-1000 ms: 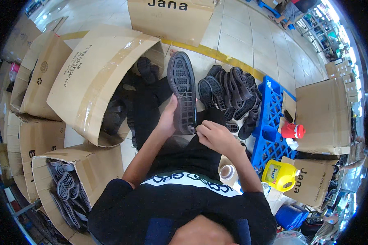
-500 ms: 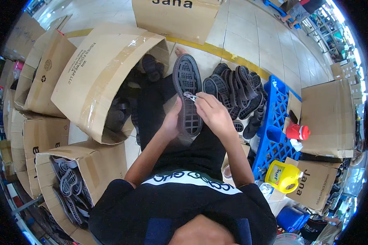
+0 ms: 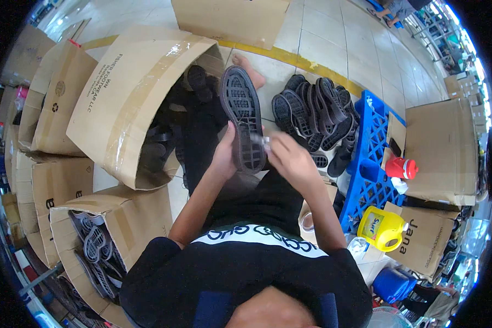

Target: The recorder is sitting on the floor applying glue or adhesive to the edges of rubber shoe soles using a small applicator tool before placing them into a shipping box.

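Head view: carton of soles

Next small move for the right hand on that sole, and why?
Probably draw the small metal tool a short way along the edge of the dark shoe sole. The left hand grips the sole, tread facing up, and the right hand has the tool's tip at the sole's right edge. Whether it touches cannot be told.

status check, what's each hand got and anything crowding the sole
Left hand grips the dark shoe sole, tread up. Right hand pinches a small metal tool at its edge. Nothing between them.
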### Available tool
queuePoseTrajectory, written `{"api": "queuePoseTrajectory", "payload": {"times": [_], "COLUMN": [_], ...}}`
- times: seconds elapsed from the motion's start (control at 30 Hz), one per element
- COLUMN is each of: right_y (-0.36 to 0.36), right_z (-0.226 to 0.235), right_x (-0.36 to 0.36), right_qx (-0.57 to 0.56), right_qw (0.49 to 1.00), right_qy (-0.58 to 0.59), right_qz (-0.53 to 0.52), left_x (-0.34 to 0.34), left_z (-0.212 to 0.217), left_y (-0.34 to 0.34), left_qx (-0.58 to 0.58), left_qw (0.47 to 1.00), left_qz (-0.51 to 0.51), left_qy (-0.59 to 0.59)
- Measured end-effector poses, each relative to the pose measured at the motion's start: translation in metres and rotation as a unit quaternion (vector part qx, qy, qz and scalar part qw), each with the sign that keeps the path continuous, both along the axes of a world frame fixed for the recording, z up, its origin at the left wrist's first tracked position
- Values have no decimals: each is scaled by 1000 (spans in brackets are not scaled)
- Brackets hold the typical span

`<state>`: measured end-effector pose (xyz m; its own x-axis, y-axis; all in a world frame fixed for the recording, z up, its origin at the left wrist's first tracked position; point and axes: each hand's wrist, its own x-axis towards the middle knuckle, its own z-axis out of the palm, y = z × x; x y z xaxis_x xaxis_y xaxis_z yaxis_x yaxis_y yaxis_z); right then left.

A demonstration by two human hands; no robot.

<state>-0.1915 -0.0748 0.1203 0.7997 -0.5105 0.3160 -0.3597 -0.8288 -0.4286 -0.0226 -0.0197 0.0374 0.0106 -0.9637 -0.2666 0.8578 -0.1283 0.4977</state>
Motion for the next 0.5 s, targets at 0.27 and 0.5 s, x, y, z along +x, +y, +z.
{"api": "queuePoseTrajectory", "payload": {"times": [0.27, 0.5], "right_y": [11, 27], "right_z": [-25, -47], "right_x": [-9, -58], "right_qx": [-76, 211], "right_qw": [992, 975], "right_qy": [79, -69], "right_qz": [66, -14], "left_x": [-1, -8], "left_z": [-7, -54], "left_y": [-1, -22], "left_qx": [21, 41], "left_qw": [1000, 996], "left_qz": [-19, -59], "left_qy": [-3, -54]}}
